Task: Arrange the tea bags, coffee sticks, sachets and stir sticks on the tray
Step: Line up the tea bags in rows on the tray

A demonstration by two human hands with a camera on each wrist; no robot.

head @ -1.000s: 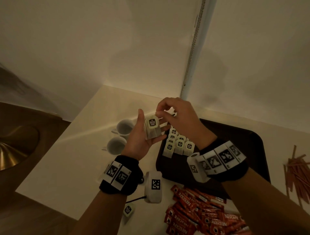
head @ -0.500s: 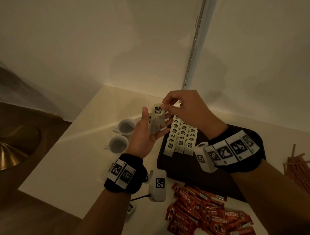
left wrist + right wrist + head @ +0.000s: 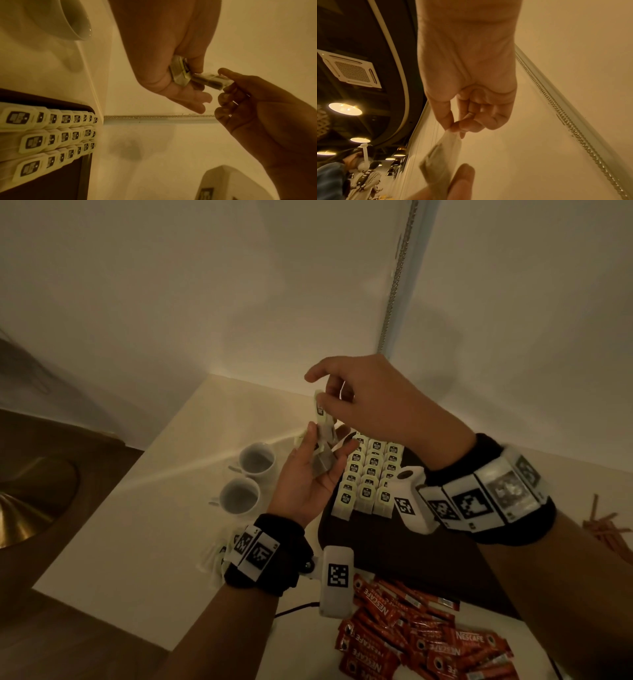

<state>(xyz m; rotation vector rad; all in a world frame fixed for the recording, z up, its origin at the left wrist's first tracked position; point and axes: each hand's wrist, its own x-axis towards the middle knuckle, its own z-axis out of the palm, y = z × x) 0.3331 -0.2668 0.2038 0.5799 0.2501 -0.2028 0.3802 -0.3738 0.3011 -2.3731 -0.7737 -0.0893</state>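
My right hand (image 3: 323, 402) pinches the top of one pale tea bag (image 3: 319, 409) and holds it up above my left hand (image 3: 329, 446). The left hand is palm up beside the tray's left edge and holds a few more tea bags (image 3: 322, 465) under its thumb. In the right wrist view the pinched tea bag (image 3: 443, 152) hangs from my thumb and finger. Three neat rows of tea bags (image 3: 371, 474) lie at the far left of the dark tray (image 3: 394, 546). Red coffee sticks (image 3: 411, 645) are heaped on the table in front of the tray.
Two white cups (image 3: 255, 462) stand on the table left of the tray. Loose tea bags (image 3: 212, 559) lie under my left wrist. Brown stir sticks (image 3: 609, 529) lie at the right edge. A wall and a metal strip (image 3: 394, 285) rise behind the table.
My right hand has lifted one tea bag up out of the small stack in my left hand. Both hands have shifted slightly away from me.
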